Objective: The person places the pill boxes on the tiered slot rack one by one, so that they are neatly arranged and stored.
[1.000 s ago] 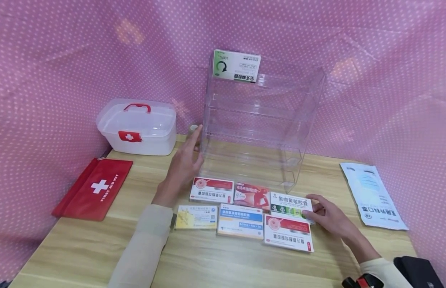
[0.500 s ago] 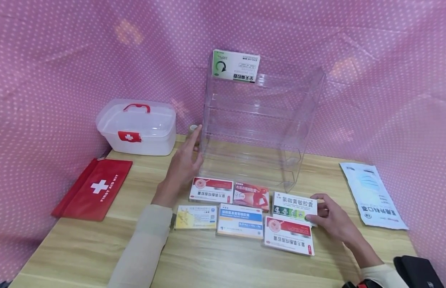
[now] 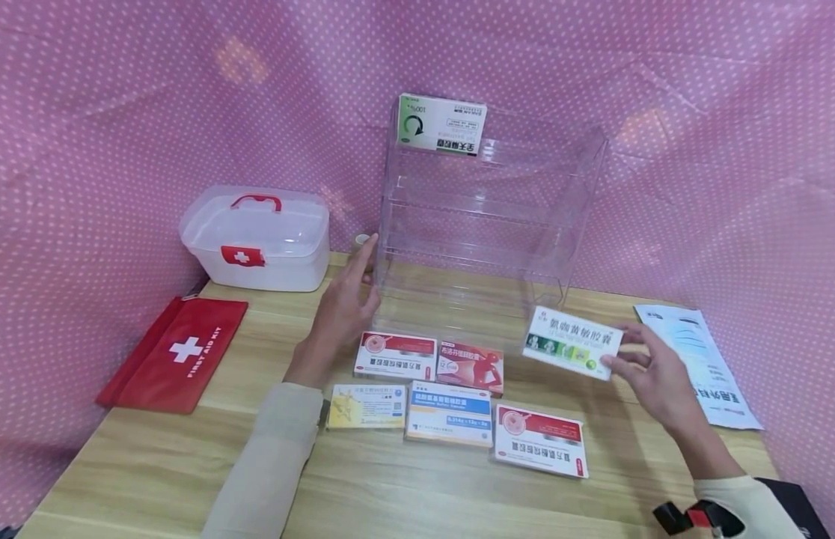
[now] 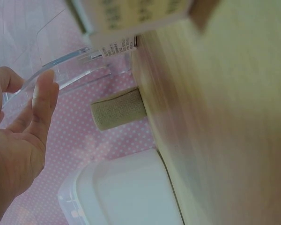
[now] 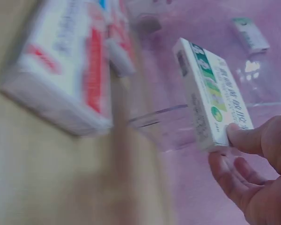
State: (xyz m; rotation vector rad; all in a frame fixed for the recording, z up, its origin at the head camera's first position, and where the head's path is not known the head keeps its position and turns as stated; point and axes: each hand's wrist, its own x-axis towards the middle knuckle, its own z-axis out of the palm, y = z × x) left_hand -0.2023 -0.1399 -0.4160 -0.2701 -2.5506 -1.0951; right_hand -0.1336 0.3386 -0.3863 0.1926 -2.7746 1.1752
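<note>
My right hand (image 3: pixel 653 370) pinches a white medicine box (image 3: pixel 572 343) with a green picture strip by its right end. The box is raised and tilted in front of the lower right of a clear acrylic display rack (image 3: pixel 478 258). In the right wrist view, the thumb lies on the face of the box (image 5: pixel 215 96). My left hand (image 3: pixel 346 303) touches the left side of the rack with its fingers fairly straight. A white and green box (image 3: pixel 443 123) stands on the rack's top tier at the left. Several other medicine boxes (image 3: pixel 450 413) lie in two rows before the rack.
A white first-aid case (image 3: pixel 259 254) with a red handle and a red pouch (image 3: pixel 178 355) are on the left. A tan roll (image 4: pixel 119 108) stands beside the rack. A mask packet (image 3: pixel 720 397) lies right, and a black object (image 3: pixel 791 501) sits at the lower right.
My right hand has lifted the green-striped medicine box from the right end of the back row, moving it up and to the right. The left hand has stayed at the rack.
</note>
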